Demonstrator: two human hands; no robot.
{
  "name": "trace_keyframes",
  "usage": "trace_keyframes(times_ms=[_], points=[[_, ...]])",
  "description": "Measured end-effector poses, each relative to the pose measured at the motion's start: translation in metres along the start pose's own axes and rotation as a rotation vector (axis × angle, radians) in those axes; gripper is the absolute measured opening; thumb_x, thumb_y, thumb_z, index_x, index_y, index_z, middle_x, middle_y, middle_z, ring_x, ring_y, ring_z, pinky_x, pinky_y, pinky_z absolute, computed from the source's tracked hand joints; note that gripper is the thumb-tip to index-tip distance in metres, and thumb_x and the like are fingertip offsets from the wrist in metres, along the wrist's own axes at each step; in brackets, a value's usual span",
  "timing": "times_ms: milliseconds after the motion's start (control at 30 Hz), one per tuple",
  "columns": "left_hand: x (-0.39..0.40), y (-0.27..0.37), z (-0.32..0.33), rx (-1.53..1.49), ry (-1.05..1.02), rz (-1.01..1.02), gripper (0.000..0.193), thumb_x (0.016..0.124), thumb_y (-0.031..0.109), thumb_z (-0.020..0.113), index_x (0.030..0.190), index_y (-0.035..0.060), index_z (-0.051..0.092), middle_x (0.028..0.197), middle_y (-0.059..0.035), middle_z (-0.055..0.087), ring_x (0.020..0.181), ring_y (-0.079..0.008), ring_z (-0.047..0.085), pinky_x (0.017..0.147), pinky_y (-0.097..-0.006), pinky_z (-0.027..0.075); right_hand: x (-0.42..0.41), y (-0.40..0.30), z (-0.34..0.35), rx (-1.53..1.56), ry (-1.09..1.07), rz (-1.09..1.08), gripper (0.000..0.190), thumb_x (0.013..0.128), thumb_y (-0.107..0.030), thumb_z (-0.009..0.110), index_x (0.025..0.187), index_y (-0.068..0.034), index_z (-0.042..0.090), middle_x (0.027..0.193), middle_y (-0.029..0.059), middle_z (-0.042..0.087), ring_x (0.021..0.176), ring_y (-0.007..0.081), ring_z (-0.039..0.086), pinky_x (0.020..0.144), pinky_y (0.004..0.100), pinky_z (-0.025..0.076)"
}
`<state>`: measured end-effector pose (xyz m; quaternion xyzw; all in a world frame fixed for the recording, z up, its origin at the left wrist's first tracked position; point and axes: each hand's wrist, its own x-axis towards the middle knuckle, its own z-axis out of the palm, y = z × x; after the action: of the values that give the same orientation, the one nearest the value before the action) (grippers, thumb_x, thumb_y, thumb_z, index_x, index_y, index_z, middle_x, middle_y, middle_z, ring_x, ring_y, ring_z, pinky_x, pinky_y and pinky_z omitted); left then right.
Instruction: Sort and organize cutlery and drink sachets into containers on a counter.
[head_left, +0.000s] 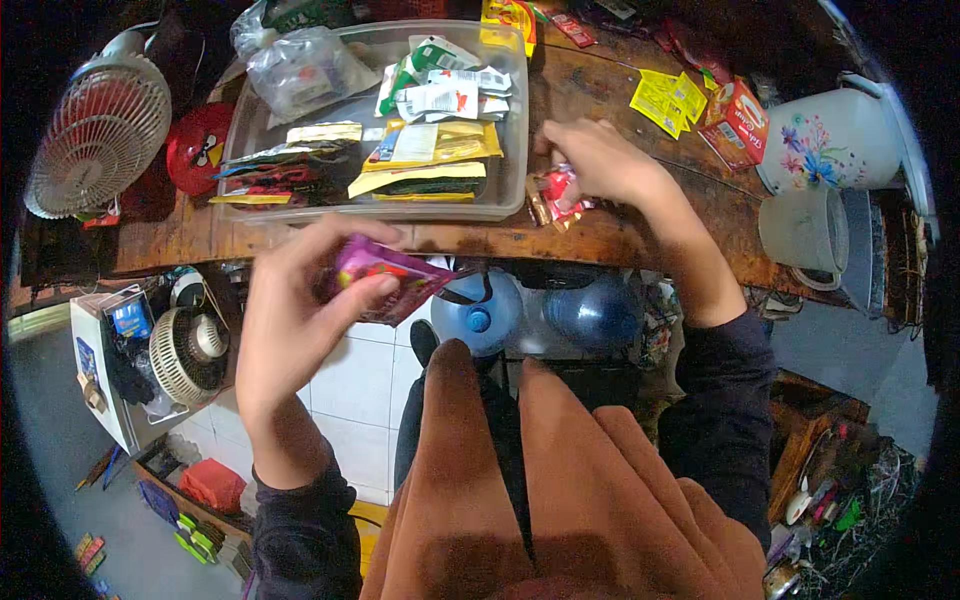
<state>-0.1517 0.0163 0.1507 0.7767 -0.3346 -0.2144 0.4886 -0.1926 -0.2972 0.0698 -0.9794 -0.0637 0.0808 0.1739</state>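
Note:
Above the table's front edge, my left hand grips purple sachets with a fruit picture, the thumb lying across the front. My right hand is on the table just right of the plastic tray, its fingers touching red and brown sachets; whether they are gripped is not clear. The translucent plastic tray holds white sachets, green and white packets, yellow packets, a row of dark and red sachets and a clear plastic bag.
On the wooden table are yellow sachets, a red box, a flowered white container and a translucent cup. A fan and a red round object stand left. Blue water bottles sit below the edge.

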Motion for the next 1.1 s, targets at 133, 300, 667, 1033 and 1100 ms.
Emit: trace_keyframes(times_ms=[133,300,667,1033,1100], points=[[0.01,0.003,0.006,0.073,-0.099,-0.031,0.022,0.076,0.003,0.066,0.098,0.0018,0.06,0.085,-0.012,0.065,0.071,-0.0137,0.062,0.064,-0.0265,0.048,-0.033,-0.007,-0.011,-0.093,-0.047,0.148,0.04,0.064,-0.019,0.077,0.097,-0.008,0.059,0.087,0.0109,0.064,0.088,0.0319,0.059,0.082,0.042,0.041],[0.022,-0.003,0.0,0.203,-0.091,-0.078,0.022,0.079,0.003,0.063,0.1,-0.0015,0.058,0.096,-0.0075,0.063,0.086,-0.0108,0.057,0.077,-0.0248,0.045,-0.072,-0.056,-0.027,0.156,0.389,0.191,0.033,0.07,-0.021,0.074,0.093,-0.006,0.056,0.079,0.0077,0.065,0.077,0.0232,0.063,0.074,0.0357,0.046],[0.035,-0.002,-0.003,0.308,-0.029,0.087,0.021,0.076,0.004,0.065,0.095,0.0016,0.059,0.078,-0.0182,0.063,0.07,-0.0324,0.061,0.063,-0.0346,0.046,0.005,-0.123,-0.005,0.66,0.887,0.017,0.035,0.076,-0.018,0.074,0.098,0.002,0.056,0.086,0.0098,0.067,0.076,0.011,0.062,0.067,0.0251,0.05],[0.04,0.034,-0.01,0.515,0.148,0.342,0.02,0.075,-0.004,0.062,0.094,0.0008,0.062,0.092,-0.0119,0.065,0.085,-0.0204,0.064,0.074,-0.0289,0.049,0.016,-0.115,0.002,0.577,1.065,-0.032,0.038,0.07,-0.022,0.076,0.092,-0.001,0.055,0.078,0.0162,0.064,0.071,0.028,0.066,0.061,0.0337,0.05],[0.056,0.016,-0.005,0.541,0.143,0.392,0.02,0.073,0.003,0.064,0.093,0.0042,0.062,0.085,-0.013,0.064,0.078,-0.0263,0.061,0.069,-0.0343,0.048,0.016,-0.116,0.002,0.597,1.042,0.039,0.036,0.069,-0.02,0.077,0.09,0.0,0.056,0.079,0.0154,0.064,0.069,0.0262,0.065,0.062,0.0332,0.05]])
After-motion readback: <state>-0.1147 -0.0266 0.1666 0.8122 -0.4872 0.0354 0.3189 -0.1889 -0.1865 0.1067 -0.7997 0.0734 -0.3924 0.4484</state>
